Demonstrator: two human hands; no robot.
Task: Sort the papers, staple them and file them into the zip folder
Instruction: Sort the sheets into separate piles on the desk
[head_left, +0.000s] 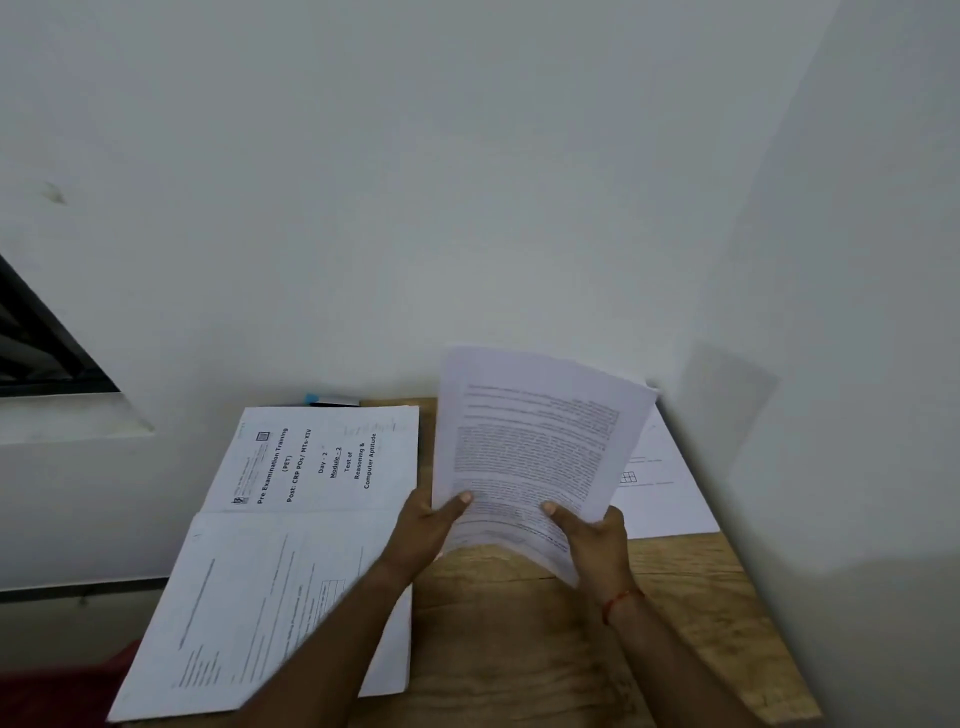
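A bundle of printed sheets (535, 447) is held upright above the wooden table (519, 649). My left hand (423, 530) grips its lower left edge, thumb on the front page. At the lower right edge, my right hand (592, 540) pinches it, a red thread at the wrist. A titled paper stack (322, 457) lies flat at the table's back left. Closer to me, another printed stack (249, 613) overhangs the left edge. Behind the held bundle, a further sheet (660, 488) lies at the right by the wall. No stapler or zip folder is in view.
A white wall rises right behind and to the right of the table. A small blue and dark object (327, 400) lies at the back edge behind the titled stack. A dark window opening (36, 343) is at the far left.
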